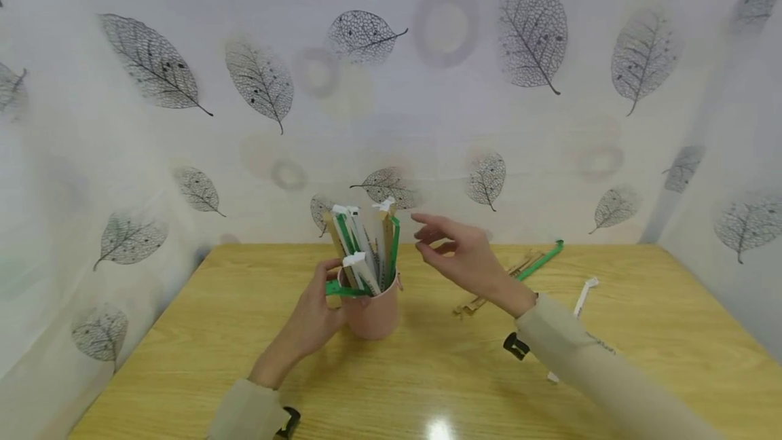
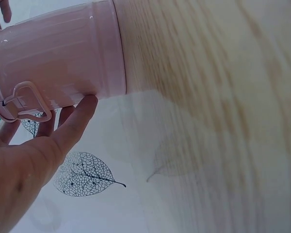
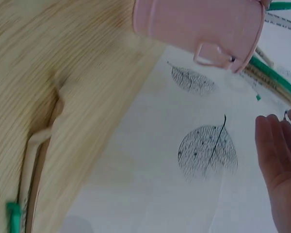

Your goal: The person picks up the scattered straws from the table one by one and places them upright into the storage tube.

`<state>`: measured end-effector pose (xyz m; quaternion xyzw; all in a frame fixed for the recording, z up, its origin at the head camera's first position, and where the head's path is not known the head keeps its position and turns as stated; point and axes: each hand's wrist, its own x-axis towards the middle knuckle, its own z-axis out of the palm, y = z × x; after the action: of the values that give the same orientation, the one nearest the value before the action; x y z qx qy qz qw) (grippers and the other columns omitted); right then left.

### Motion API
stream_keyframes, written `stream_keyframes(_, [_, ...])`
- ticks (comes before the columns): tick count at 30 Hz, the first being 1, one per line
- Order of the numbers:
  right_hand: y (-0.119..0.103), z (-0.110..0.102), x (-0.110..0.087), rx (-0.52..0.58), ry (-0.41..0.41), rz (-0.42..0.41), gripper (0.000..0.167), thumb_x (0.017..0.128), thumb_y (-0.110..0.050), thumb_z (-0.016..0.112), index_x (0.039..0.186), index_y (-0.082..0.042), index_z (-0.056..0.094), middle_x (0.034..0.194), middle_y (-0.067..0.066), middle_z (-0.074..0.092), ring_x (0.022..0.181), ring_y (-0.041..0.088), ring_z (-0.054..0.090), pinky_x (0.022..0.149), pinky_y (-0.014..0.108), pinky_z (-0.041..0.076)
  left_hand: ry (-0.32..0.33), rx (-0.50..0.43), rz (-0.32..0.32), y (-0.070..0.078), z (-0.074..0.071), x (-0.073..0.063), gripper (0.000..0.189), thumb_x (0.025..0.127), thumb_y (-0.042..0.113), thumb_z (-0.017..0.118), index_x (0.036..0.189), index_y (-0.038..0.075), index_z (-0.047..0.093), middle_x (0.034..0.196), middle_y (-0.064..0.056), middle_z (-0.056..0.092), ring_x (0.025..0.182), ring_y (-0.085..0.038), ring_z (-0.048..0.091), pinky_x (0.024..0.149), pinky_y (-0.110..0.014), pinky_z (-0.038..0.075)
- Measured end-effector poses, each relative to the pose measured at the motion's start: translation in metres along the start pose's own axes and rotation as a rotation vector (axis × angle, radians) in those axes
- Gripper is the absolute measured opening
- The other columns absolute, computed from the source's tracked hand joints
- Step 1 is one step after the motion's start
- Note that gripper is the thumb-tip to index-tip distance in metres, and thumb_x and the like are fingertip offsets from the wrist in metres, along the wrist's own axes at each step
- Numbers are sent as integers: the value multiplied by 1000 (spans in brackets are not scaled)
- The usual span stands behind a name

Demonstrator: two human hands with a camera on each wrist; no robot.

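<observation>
A pink metal bucket with small wire handles stands upright on the table. Slim wrapped sticks in white, green and brown, resembling paper-wrapped straws, fill it and poke out above the rim. My left hand holds the bucket from its left side; in the left wrist view, one digit lies along its wall and other fingers are partly behind it. One green strip leans out over the rim near those fingers. My right hand hovers to the right of the bucket, fingers loosely bent and apart from the thumb, holding nothing.
Brown wrapped sticks and a green one lie in a loose pile behind my right forearm. A white stick lies farther right, partly hidden by the sleeve. Behind the wooden table hangs a leaf-printed curtain.
</observation>
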<state>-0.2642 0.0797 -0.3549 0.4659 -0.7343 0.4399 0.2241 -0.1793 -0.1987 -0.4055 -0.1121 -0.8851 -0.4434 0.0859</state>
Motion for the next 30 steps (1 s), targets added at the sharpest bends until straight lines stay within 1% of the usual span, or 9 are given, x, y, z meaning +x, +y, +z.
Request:
stream_keyframes(4, [10,-19,-10,-78,-129,-14,26,88,8,71,110,-5,75,100,10,78,84,19,75,67,24,61,-8,11,4,0,0,-1,71,96,33,73,150,11,31,150,-21,49,136,-42,50,104,-61,49])
stream_keyframes(7, [16,-32,-22,-210,-321,11,22,88,9,71,102,-7,77,97,7,77,83,17,73,66,23,60,-11,17,3,0,0,-1,71,96,34,72,150,13,31,151,-21,48,137,-41,50,104,-61,49])
stream_keyframes(11, [21,-45,-40,-436,-598,69,22,86,8,72,102,-7,77,98,6,75,86,19,71,70,28,59,0,18,6,-1,0,0,71,96,34,73,149,13,32,149,-21,50,136,-41,51,104,-61,49])
stream_keyframes(13, [23,-49,-48,-508,-675,85,24,84,10,72,100,-7,77,96,6,75,86,21,71,70,29,59,0,16,7,-2,0,0,71,95,34,74,149,12,33,149,-20,51,136,-41,51,103,-60,49])
stream_keyframes(16, [28,-52,-59,-553,-711,77,22,82,9,74,94,-9,78,88,5,73,79,20,70,65,26,57,-4,11,8,-3,0,0,71,96,35,73,149,12,33,148,-20,52,135,-40,52,102,-59,50])
stream_keyframes(22, [35,-51,-71,-534,-755,113,14,85,-1,80,92,-12,80,83,-1,70,74,12,67,64,21,56,-10,0,13,-3,-1,1,70,96,34,73,149,11,33,147,-21,52,133,-40,53,100,-58,52])
stream_keyframes(24, [34,-50,-74,-548,-758,111,16,84,1,78,91,-13,80,80,-3,67,69,7,61,61,20,51,-11,2,12,-2,0,1,70,96,34,73,149,11,33,147,-21,52,133,-40,53,101,-58,52])
stream_keyframes(27, [29,-47,-78,-607,-752,74,18,83,3,77,83,-16,76,72,-6,59,62,2,46,54,17,40,-6,7,11,-2,0,0,70,96,34,73,149,12,33,147,-20,52,133,-40,53,101,-58,51])
stream_keyframes(30, [24,-43,-80,-673,-745,15,20,83,2,78,77,-16,70,68,-6,54,59,4,41,52,17,34,-3,7,8,-3,0,0,70,96,33,74,149,12,33,147,-20,52,133,-39,52,102,-59,50])
